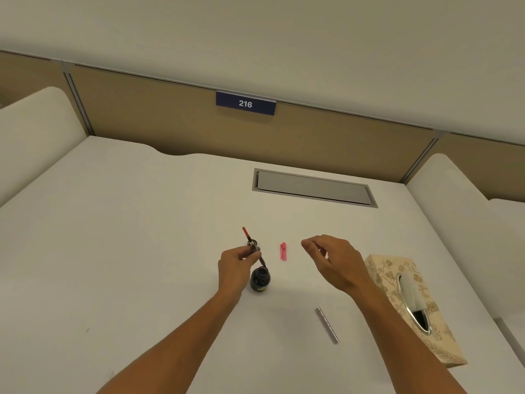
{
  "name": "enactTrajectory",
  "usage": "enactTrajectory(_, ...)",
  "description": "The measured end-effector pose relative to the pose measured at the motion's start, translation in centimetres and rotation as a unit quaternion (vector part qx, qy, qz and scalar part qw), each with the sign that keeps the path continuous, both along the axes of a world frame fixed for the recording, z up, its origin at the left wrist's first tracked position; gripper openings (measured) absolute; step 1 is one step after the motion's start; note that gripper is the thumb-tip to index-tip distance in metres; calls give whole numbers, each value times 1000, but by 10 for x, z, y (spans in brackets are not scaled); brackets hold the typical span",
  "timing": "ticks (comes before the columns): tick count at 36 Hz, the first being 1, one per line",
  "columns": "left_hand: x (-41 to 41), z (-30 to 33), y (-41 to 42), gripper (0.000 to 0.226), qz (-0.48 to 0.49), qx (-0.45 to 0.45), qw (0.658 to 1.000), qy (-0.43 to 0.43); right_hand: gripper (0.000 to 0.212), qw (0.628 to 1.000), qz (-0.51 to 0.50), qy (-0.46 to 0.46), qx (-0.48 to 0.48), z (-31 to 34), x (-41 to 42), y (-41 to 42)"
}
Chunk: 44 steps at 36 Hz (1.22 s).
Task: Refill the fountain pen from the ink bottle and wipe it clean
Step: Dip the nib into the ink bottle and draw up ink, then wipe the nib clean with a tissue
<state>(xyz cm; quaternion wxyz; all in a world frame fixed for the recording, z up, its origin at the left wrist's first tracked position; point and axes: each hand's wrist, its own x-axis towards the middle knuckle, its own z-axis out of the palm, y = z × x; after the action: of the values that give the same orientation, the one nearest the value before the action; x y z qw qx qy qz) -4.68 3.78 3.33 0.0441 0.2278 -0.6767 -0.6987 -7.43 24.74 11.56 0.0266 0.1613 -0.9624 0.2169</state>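
Pen (pixel 253 247) tilted, its lower tip dipping into the open ink bottle (pixel 260 279) on the desk (pixel 142 223), pinched in the left hand (pixel 234 264). Right hand (pixel 333 261) hovers alongside, fingers loosely curled, holding nothing. A pink cap (pixel 283 251) lies between the hands; nearer, a silver barrel (pixel 327 325); tissue box (pixel 412 308) at right.

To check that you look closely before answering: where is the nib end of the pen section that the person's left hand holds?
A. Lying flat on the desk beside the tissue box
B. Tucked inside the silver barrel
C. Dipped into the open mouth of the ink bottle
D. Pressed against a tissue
C: the left hand pinches the pen section tilted, its lower tip at the mouth of the ink bottle; the silver barrel lies apart on the desk.
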Motion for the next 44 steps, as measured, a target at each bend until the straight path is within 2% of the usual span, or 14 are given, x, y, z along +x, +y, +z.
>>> enactTrajectory(8, 3, 11, 8, 18, 43, 9, 999, -6, 70, 999, 3, -7, -38, -4, 5, 20)
enactTrajectory(22, 13, 18, 22, 15, 65, -41, 997, -4, 78, 998, -1, -27, -65, -13, 13, 58)
enactTrajectory(27, 17, 24, 27, 21, 67, -40, 997, 9, 60, 997, -13, -10, -77, -16, 17, 72)
enactTrajectory(32, 16, 26, 30, 26, 75, -42, 996, 16, 23, 992, -65, 38, -97, -21, 13, 98)
enactTrajectory(34, 16, 26, 32, 28, 80, -31, 996, 17, 15, 988, -105, 57, -101, -27, 11, 114)
enactTrajectory(40, 17, 26, 39, 23, 107, 22, 994, 8, 24, 961, -259, 40, -92, -44, 12, 164)
enactTrajectory(44, 18, 22, 42, 19, 129, 44, 991, -12, 29, 950, -309, 7, -51, -49, 16, 185)
